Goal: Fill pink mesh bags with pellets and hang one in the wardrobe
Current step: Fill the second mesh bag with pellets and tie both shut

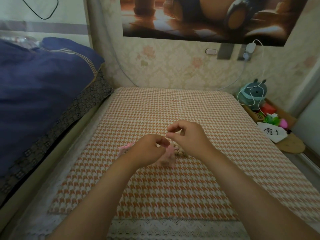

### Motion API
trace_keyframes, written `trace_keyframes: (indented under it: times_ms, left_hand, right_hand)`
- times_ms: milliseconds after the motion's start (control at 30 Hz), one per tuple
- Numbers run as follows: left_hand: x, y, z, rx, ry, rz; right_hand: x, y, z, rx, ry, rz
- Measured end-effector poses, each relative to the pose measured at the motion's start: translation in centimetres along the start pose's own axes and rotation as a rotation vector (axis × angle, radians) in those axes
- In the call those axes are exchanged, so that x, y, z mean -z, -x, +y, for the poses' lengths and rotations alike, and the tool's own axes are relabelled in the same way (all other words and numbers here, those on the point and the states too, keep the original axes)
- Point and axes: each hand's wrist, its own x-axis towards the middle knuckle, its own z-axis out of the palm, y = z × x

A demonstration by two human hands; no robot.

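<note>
**Head view: both hands working over the pink bag**

The head camera is looking down on an orange houndstooth mat (173, 187). The left hand (147, 151) is hovering over a pink mesh bag (167, 155), fingers curled; whether it is grasping the bag cannot be told. The right hand (187, 137) is pinching thumb and forefinger together; anything between them is too small to see. Pale pellets (179, 150) are lying beside the bag, under the right hand.
</note>
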Motion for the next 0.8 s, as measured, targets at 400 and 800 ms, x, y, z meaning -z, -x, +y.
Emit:
trace_keyframes:
  times_ms: [400, 800]
  left_hand:
    - [0.0, 0.0, -0.8, -0.039, 0.055, -0.004]
    - [0.2, -2.3, -2.0, -0.053, 0.126, 0.129]
  right_hand:
    - [-0.8, 1.4, 0.3, 0.082, 0.093, -0.116]
    - [1.8, 1.3, 0.8, -0.06, 0.324, -0.246]
